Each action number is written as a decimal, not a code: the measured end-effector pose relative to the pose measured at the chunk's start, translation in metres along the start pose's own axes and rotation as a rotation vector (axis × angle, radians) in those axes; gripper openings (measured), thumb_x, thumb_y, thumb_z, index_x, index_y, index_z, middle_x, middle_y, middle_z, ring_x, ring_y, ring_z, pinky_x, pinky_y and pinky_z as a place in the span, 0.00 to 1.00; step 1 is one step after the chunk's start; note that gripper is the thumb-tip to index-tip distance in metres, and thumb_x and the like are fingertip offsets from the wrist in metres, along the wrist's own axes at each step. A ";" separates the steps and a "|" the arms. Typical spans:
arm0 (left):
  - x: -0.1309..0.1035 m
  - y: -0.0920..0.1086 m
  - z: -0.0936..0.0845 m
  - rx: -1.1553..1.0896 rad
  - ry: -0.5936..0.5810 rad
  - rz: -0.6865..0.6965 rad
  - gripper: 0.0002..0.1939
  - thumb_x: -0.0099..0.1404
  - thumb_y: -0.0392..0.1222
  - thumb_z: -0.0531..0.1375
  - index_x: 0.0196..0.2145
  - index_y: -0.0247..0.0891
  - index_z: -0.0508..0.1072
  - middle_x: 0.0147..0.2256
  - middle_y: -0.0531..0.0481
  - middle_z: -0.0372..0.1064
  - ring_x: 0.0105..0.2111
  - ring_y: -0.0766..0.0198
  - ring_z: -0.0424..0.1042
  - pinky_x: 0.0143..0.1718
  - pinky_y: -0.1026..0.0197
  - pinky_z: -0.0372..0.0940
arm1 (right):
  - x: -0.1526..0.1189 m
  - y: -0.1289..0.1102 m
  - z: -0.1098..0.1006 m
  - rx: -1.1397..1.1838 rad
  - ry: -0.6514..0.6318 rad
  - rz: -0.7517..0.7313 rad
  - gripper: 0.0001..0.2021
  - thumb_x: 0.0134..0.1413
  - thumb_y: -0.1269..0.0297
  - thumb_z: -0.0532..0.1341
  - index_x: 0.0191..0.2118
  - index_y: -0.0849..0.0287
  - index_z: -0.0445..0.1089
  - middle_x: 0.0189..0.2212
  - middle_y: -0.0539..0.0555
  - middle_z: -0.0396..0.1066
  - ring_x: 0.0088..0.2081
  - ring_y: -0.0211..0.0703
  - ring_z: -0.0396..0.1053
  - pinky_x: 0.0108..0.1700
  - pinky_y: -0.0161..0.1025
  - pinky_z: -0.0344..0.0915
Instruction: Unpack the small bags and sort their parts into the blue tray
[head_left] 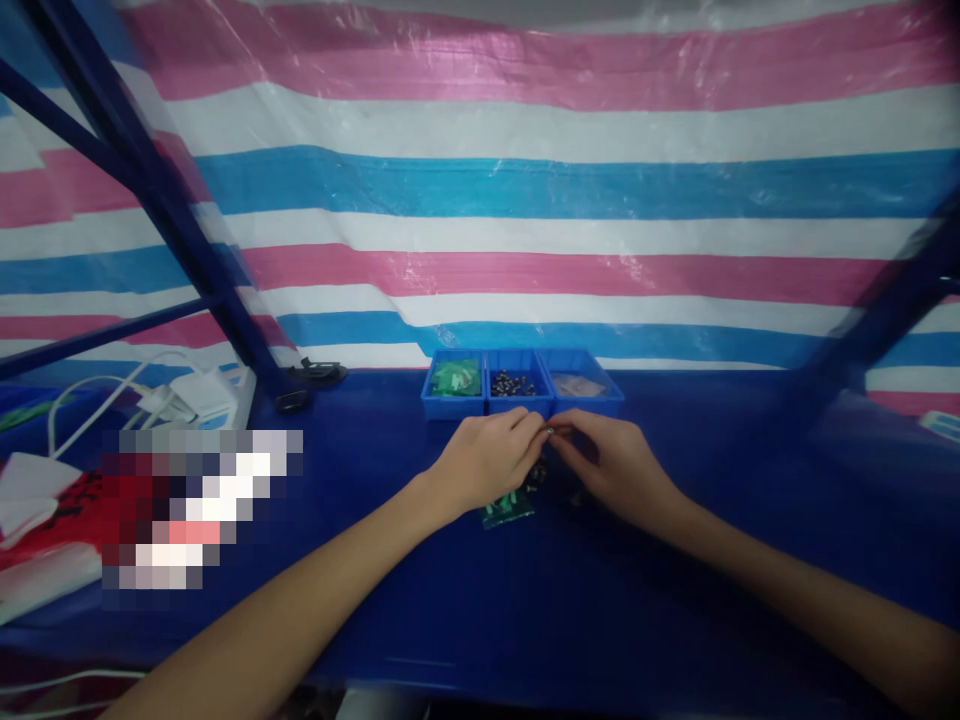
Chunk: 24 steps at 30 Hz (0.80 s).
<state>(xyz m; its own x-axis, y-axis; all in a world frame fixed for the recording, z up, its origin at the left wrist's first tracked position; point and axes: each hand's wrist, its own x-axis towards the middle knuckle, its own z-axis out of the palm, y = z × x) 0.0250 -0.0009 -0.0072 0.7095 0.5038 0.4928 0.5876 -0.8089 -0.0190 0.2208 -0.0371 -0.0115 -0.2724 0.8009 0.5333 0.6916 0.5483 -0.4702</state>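
Observation:
My left hand (491, 458) and my right hand (619, 462) meet just in front of the blue bins, fingertips pinched together. Between them shows a small shiny piece (550, 431), too small to name; both hands appear closed on it. Under my left hand lies a green packet (508, 509) on the blue tabletop, partly covered by the fingers. Some small dark parts (535, 474) sit beside it, between the hands.
Behind my hands stand three blue bins: one with green packets (456, 378), one with small dark metal parts (513, 384), one with clear bags (577, 386). White cables (97, 385) and a red bag (67, 515) lie left. Blue frame posts flank the table.

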 end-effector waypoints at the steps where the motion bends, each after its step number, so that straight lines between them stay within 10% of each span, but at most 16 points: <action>1: 0.000 0.001 0.000 -0.010 0.014 -0.003 0.14 0.76 0.44 0.45 0.43 0.37 0.68 0.36 0.50 0.70 0.34 0.62 0.72 0.30 0.61 0.64 | 0.000 0.000 0.000 0.003 0.002 0.001 0.06 0.62 0.68 0.58 0.41 0.57 0.72 0.34 0.50 0.76 0.34 0.41 0.73 0.37 0.36 0.64; 24: -0.003 0.005 0.005 -0.092 0.137 -0.021 0.11 0.76 0.43 0.48 0.50 0.39 0.65 0.43 0.50 0.71 0.39 0.65 0.74 0.35 0.64 0.68 | 0.000 0.003 0.002 0.242 -0.013 0.131 0.10 0.66 0.59 0.55 0.43 0.56 0.71 0.34 0.52 0.75 0.34 0.43 0.72 0.36 0.38 0.66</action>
<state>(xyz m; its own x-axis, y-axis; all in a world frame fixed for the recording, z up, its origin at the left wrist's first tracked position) 0.0274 -0.0047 -0.0131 0.6342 0.4798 0.6063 0.5592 -0.8262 0.0688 0.2216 -0.0354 -0.0139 -0.2011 0.8710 0.4483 0.5417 0.4802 -0.6899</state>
